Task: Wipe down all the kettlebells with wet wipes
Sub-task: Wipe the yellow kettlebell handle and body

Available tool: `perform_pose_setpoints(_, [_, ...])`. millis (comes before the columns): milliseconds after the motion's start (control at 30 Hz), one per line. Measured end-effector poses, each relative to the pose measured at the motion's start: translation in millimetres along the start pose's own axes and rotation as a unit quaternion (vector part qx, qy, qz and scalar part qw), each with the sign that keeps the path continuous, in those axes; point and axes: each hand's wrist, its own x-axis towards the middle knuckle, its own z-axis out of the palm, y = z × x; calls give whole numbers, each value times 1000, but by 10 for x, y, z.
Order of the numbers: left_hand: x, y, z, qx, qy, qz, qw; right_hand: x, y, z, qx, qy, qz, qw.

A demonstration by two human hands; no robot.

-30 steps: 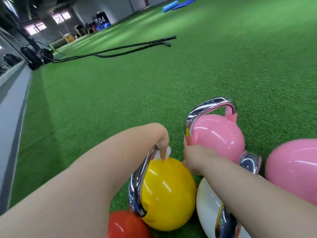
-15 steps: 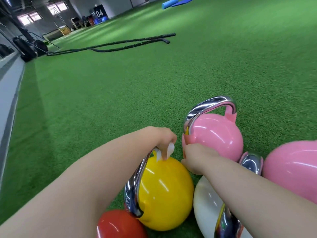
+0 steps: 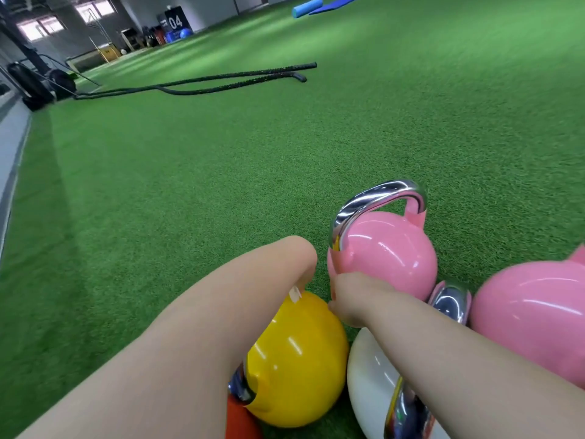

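Nearest the camera, a red kettlebell shows only as a sliver at the bottom edge, tucked under the left forearm and touching the yellow kettlebell, which lies tipped on the green turf floor with its chrome handle partly hidden beneath that arm. Just to its right a white kettlebell also lies on its side, its shiny handle pointing toward the viewer, and the right forearm crosses over it. At the right edge sits a large pink kettlebell, cut off by the frame. The left hand bends down behind the top of the yellow kettlebell; its fingers are hidden by the wrist, so I cannot tell how they lie, though a scrap of white wet wipe peeks out below it against the yellow surface. The right hand is curled, knuckles up, pressed against the lower left side of a smaller pink kettlebell that stands upright just behind; whether it grips anything cannot be told. Well beyond the cluster, two black battle ropes stretch across the turf toward dark equipment at the left wall. Farther still, a blue foam roller lies beside a blue mat, and a dark box marked 04 stands near the back wall.
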Motion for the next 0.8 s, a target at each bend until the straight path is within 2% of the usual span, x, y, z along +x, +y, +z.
perform_pose_setpoints(67, [1, -97, -10, -124, -50, -22, 991, 3, -7, 2, 0, -2, 2, 1000])
perform_pose_setpoints(133, [54, -207, 12, -229, -124, -46, 964, 10, -11, 5, -1, 0, 2, 1000])
perform_pose_setpoints(200, [120, -294, 50, -282, -156, -39, 946, 22, -13, 12, 4, 5, 0, 1000])
perform_pose_setpoints(367, [145, -376, 141, -335, -126, -8, 934, 44, -12, 26, 7, 16, -5, 1000])
perform_pose_setpoints(633, [107, -412, 186, -319, -61, 33, 945, 72, -26, 26, -5, 25, -14, 1000])
perform_pose_setpoints(700, [72, -441, 233, -365, -32, 27, 930, 85, -30, 30, -8, 27, -15, 999])
perform_pose_setpoints(800, [1, -500, 335, -500, 13, 33, 865, 90, -32, 33, -7, 25, -19, 999])
